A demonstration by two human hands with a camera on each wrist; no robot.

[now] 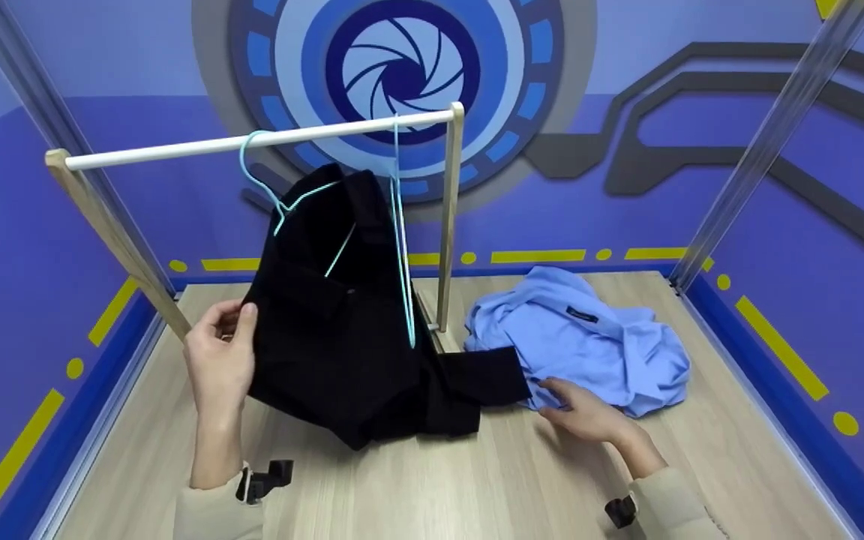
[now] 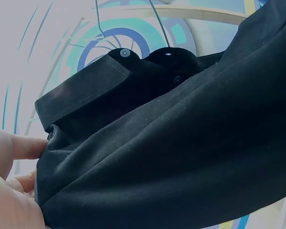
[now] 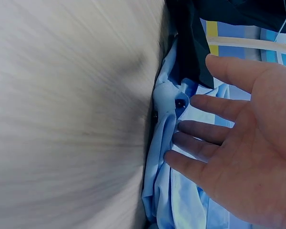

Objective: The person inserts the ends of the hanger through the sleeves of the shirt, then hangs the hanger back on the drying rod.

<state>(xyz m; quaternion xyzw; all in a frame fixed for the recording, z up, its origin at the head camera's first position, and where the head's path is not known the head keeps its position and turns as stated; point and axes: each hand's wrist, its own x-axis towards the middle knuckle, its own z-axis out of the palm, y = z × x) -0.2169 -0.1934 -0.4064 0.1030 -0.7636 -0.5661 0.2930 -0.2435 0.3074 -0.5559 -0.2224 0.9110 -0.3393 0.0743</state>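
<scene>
A black shirt (image 1: 327,352) hangs from a light-blue wire hanger (image 1: 259,176) hooked over the rack's white rod. My left hand (image 1: 222,360) pinches the shirt's left edge between thumb and fingers; in the left wrist view, the collar (image 2: 86,93) and a button (image 2: 125,53) show above the held fabric. The shirt's black cuff (image 1: 488,375) stretches right, its end over the edge of a crumpled blue shirt (image 1: 589,345). Beside that cuff and the blue shirt is my right hand (image 1: 586,412), fingers extended and spread; the right wrist view shows nothing held in it.
A second light-blue hanger (image 1: 402,247), seen edge-on, hangs from the white rod (image 1: 177,154) near the rack's right wooden post (image 1: 450,225). The rack's left post (image 1: 121,240) slopes down behind my left hand. Blue printed walls surround the wooden table (image 1: 402,495).
</scene>
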